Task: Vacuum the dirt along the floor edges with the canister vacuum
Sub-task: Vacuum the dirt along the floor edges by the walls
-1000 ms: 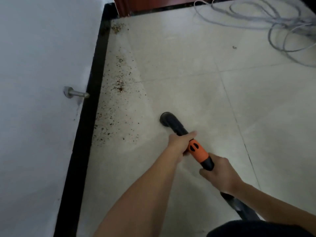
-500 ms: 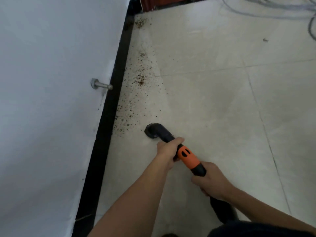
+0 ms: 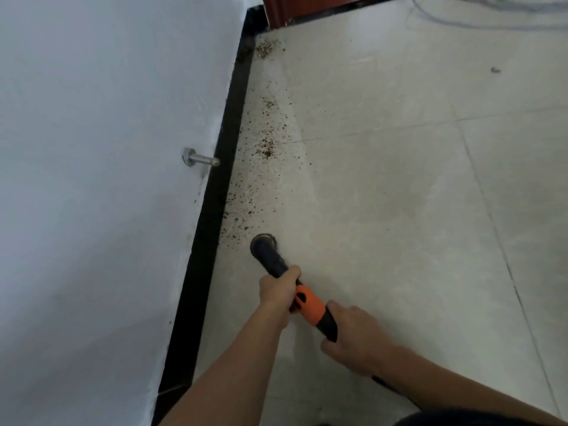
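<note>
The person is holding the vacuum wand (image 3: 272, 259) two-handed. The left hand (image 3: 278, 292) is wrapping round the black tube ahead of the orange collar (image 3: 309, 305). The right hand (image 3: 353, 336) is gripping the tube just behind that collar, fingers curled under it. The left hand is the nearer one to the working end.

The wand is lying on a slant, running from the hands up and to the left. Its nozzle (image 3: 263, 242) is sitting on the floor (image 3: 399, 226) close to the black skirting board (image 3: 212, 216), though not quite against it.

The dirt (image 3: 266, 149) is lying beyond the nozzle, its nearest specks just ahead of the mouth. From there it is stretching away in a band along the skirting towards the far corner by the red door frame (image 3: 285, 10), where a last small heap is gathering. So I judge the coming push is running forward along the edge, roughly in line with the wand.

A metal door stop (image 3: 201, 159) is jutting from the white wall (image 3: 92, 149) above the skirting. It could catch the tube if the tube is leaning in too far. Grey cables (image 3: 491, 16) are lying well apart, top right.
</note>
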A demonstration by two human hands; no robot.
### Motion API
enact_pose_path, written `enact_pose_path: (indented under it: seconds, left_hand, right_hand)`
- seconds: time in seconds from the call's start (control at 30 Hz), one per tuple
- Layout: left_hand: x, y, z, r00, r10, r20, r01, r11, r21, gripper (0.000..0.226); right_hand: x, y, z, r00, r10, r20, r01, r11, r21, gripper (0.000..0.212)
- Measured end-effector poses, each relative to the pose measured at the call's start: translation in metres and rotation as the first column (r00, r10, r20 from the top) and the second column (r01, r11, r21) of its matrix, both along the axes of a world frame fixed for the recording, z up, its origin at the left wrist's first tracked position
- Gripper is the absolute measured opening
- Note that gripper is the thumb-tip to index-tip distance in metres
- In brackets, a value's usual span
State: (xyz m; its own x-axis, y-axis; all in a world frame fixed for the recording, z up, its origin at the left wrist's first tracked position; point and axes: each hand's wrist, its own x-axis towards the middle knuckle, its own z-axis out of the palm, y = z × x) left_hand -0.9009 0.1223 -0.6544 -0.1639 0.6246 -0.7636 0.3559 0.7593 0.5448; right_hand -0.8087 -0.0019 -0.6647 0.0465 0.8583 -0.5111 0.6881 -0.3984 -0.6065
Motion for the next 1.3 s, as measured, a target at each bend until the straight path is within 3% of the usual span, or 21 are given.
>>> enact_pose_path:
  seconds: [0.2,0.27,0.43,0.53,0.73,0.9,1.1,1.3]
  left_hand:
    - [0.048,0.047,-0.004,0.988,-0.066,0.140,0.060,0.997,0.049,0.044]
    - [0.046,0.057,-0.007,0.991,-0.076,0.106,0.068,0.995,0.076,0.049]
    - [-0.038,0.025,-0.022,0.982,0.125,-0.143,-0.119,0.992,0.051,0.050]
    - [-0.072,0.007,-0.024,0.965,0.201,-0.170,-0.191,0.979,0.071,0.045]
    - [-0.046,0.078,-0.030,0.989,0.141,-0.051,-0.132,0.981,0.142,0.042]
    - [-0.034,0.120,-0.031,0.999,0.030,-0.034,-0.023,0.983,0.182,0.055]
    - [-0.058,0.076,-0.023,0.985,-0.077,-0.155,0.085,0.995,0.045,0.064]
    - [-0.030,0.060,-0.023,0.992,-0.100,-0.075,0.103,0.994,0.036,0.049]
  right_hand:
    - [0.033,0.046,-0.001,0.966,-0.147,0.211,0.122,0.985,0.124,0.030]
    - [0.027,0.057,0.000,0.964,-0.148,0.222,0.119,0.983,0.140,0.030]
    - [-0.031,0.037,-0.004,0.968,0.164,0.191,-0.179,0.982,0.064,0.034]
    - [-0.053,0.034,-0.007,0.936,0.284,0.205,-0.300,0.952,0.050,0.036]
    - [-0.040,0.095,-0.016,0.945,0.119,0.304,-0.173,0.972,0.157,0.035]
    - [-0.034,0.137,-0.013,0.959,0.041,0.282,-0.097,0.977,0.188,0.034]
    - [-0.055,0.081,-0.006,0.969,0.111,0.222,-0.134,0.987,0.094,0.035]
    - [-0.035,0.068,-0.003,0.956,0.077,0.284,-0.095,0.994,0.050,0.029]
